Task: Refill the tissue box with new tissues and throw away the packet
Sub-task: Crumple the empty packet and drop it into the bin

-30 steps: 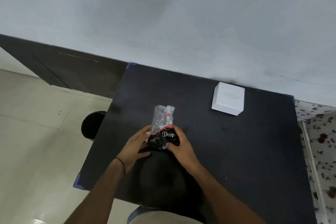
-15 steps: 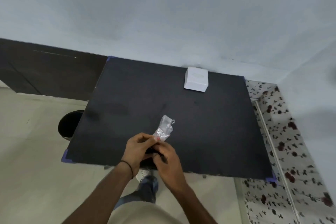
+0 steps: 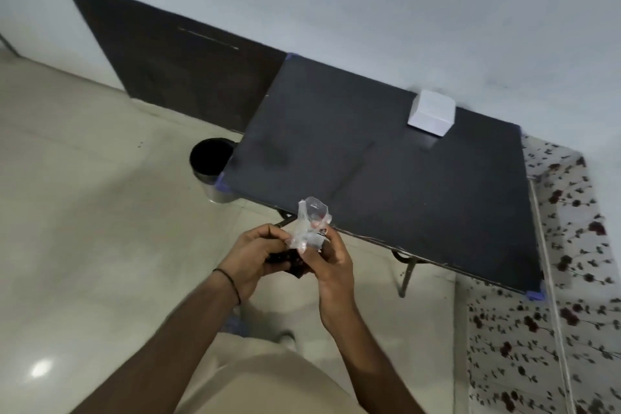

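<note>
Crumpling one plastic packet (image 3: 311, 228), both hands are closed on it over the floor, short of the bench (image 3: 386, 158) edge. The left hand (image 3: 255, 255) is clenched on the dark lower part; the right hand (image 3: 327, 255) is pinched on the clear part. Its long axis is upright, clear end upward. One tissue box (image 3: 431, 112) is seen beyond the hands, one bin (image 3: 211, 161) beyond-left.
</note>
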